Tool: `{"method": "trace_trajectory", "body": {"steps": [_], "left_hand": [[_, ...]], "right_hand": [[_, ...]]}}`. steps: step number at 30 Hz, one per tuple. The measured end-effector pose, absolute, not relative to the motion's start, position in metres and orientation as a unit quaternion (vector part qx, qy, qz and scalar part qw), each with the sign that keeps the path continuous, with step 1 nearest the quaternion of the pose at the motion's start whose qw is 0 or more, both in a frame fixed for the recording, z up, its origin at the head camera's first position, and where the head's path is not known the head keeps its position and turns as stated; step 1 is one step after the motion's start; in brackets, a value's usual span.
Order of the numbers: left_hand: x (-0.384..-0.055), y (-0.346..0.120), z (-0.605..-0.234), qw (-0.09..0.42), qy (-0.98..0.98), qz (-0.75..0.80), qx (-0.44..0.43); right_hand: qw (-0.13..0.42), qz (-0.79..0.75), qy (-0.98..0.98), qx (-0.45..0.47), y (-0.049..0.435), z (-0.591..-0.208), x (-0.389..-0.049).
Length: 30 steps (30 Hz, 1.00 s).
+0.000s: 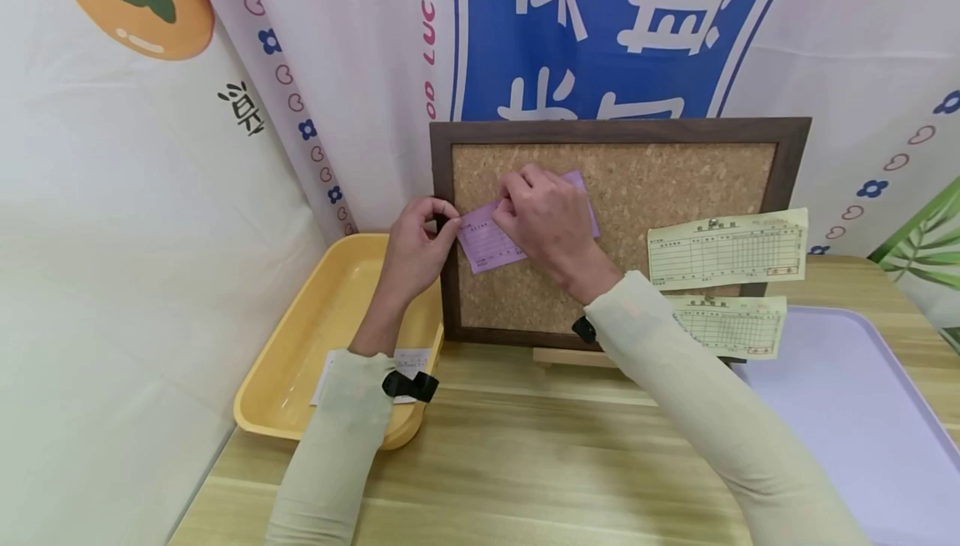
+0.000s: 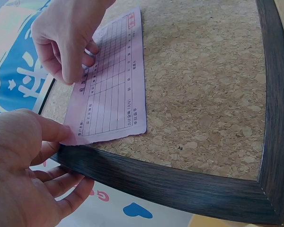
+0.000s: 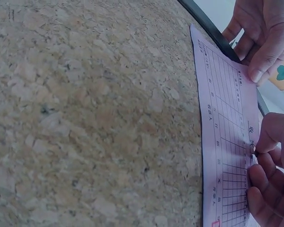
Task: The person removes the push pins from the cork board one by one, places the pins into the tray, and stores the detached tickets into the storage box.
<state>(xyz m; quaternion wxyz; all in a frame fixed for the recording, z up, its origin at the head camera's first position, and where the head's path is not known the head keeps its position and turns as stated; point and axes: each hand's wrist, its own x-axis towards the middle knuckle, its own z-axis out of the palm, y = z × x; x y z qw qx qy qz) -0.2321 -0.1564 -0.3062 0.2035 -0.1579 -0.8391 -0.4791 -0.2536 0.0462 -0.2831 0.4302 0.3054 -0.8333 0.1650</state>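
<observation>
A purple-pink receipt slip [image 1: 489,244] lies tilted against the left part of a framed cork board [image 1: 637,187]. My left hand [image 1: 414,252] is at the board's left edge, pinching the slip's corner with the thumb on its front; other fingers reach behind the dark frame [image 2: 146,172]. At the slip's upper edge, my right hand [image 1: 551,221] pinches a small pushpin [image 3: 252,148], mostly hidden by thumb and fingertips. Two pale yellow receipt slips, an upper one [image 1: 726,252] and a lower one [image 1: 738,331], hang at the board's right side, overlapping its frame.
A yellow tray [image 1: 330,296] stands left of the board with a pale slip [image 1: 412,356] inside. On the right lies a lavender tray [image 1: 840,396]. The wooden table [image 1: 540,454] extends in front, and a printed curtain [image 1: 375,112] hangs behind.
</observation>
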Motion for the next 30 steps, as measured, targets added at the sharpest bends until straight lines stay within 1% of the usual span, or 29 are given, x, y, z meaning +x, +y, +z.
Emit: {"method": "trace_trajectory", "body": {"steps": [8,14,22,26,30], "left_hand": [[-0.232,-0.156,-0.307,0.197,-0.842,-0.479,-0.151],[-0.231,-0.156,-0.306,0.202,-0.843,-0.476,-0.150],[-0.225,-0.157,-0.304,0.221,-0.839,-0.469,-0.164],[-0.220,-0.159,-0.303,0.225,-0.843,-0.462,-0.161],[-0.213,-0.161,-0.303,0.227,-0.841,-0.465,-0.159]], "right_hand": [[0.431,0.186,-0.828,0.307,0.048,-0.285,-0.253],[0.426,0.206,-0.823,0.313,0.050,-0.285,-0.251],[0.398,0.247,-0.820,0.328,0.056,-0.288,-0.246],[0.374,0.279,-0.820,0.333,0.061,-0.289,-0.239],[0.363,0.290,-0.822,0.327,0.067,-0.288,-0.229]]}}
